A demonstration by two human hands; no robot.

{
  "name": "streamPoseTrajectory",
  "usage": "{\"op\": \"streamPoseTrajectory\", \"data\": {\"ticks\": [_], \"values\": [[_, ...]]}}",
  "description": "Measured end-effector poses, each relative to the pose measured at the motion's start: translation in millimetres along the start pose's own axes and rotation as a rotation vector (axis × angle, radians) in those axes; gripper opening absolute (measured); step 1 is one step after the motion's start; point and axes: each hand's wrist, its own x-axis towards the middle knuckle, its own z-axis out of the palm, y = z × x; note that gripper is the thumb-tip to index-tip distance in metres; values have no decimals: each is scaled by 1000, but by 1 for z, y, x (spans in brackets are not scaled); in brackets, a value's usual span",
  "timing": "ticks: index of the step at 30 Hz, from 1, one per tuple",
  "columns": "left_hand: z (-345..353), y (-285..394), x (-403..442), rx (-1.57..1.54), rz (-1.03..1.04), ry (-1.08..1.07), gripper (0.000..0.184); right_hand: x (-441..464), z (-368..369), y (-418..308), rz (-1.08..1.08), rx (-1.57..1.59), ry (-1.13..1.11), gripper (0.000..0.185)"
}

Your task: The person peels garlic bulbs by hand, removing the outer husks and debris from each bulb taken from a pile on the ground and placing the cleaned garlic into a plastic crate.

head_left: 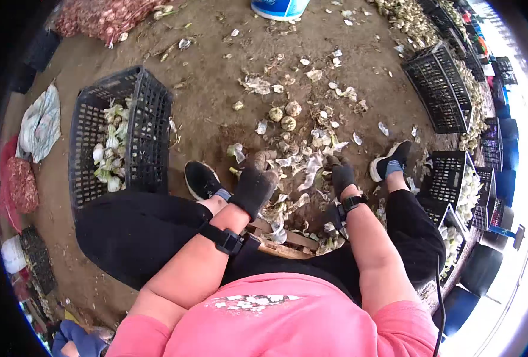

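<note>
Pale peelings [313, 171] littered the earth floor [213, 77], thickest between the left hand [256, 181] and right hand [342, 174]; whether either grasped anything, I could not tell. Round bulbs [288, 123] lay beyond. A black crate [150, 137] stood toward the floor's left edge, other crates [438, 89] lined the right, a bucket [280, 8] the far.

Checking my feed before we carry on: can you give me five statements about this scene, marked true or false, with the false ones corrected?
1. Pale scraps lie between the left hand and the right hand. True.
2. The left hand is inside the left-side crate. False: it is right of the left shoe, apart from the crate.
3. The bucket is blue and white. True.
4. The shirt is green. False: the shirt is pink.
5. A black strap is on the left wrist. True.
</note>
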Motion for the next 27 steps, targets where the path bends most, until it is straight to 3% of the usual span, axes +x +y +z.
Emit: {"op": "streamPoseTrajectory", "data": {"ticks": [1, 2, 4, 5, 7, 9, 10, 11, 13, 14, 16, 17, 18, 20, 22, 24, 25, 27], "values": [[-2, 16, -3, 170, 132, -161, 43, -2, -6, -10, 85, 37, 39, 31], [2, 33, -6, -82, -55, -218, 46, 4, -12, -12, 175, 288, -99, 32], [1, 42, -12, 191, 191, -301, 49, -42, 16, -36, 55, 550, -192, 35], [3, 41, -14, 150, 249, -293, 52, -54, 26, -39, 22, 578, -252, 37], [0, 55, -19, 105, 204, -305, 51, -92, 57, -54, -47, 597, -294, 41], [0, 74, -25, -49, 110, -312, 50, -103, 68, -42, -162, 457, -326, 42], [4, 63, -18, -224, 147, -330, 39, -113, 75, -40, -237, 361, -353, 42], [0, 62, -18, -215, 140, -299, 33, -118, 76, -30, -467, 106, -303, 40], [-5, 70, -20, -271, 173, -195, 20, -140, 75, -40, -424, -79, -212, 32], [-6, 74, -22, -272, 180, -195, 20, -131, 68, -37, -464, -176, -191, 30], [-12, 91, -32, -279, -61, -206, 24, -143, 64, -53, -605, -209, 32, 30], [-11, 79, -26, -368, -22, -251, 25, -154, 66, -56, -582, 128, -139, 34], [-11, 84, -27, -367, -19, -249, 25, -156, 69, -54, -585, 129, -142, 34], [-10, 91, -30, -522, -161, -303, 27, -160, 73, -50, -875, -99, -353, 40], [-12, 84, -27, -580, -166, -373, 29, -180, 76, -59, -814, -171, -284, 46], [-9, 82, -23, -501, -183, -268, 32, -182, 74, -61, -999, -548, 8, 51], [-8, 81, -27, -53, 421, -176, 34, -185, 73, -68, -970, -556, -5, 54], [-11, 82, -25, 114, 357, -257, 32, -184, 71, -70, -1042, -603, -4, 53]]}}
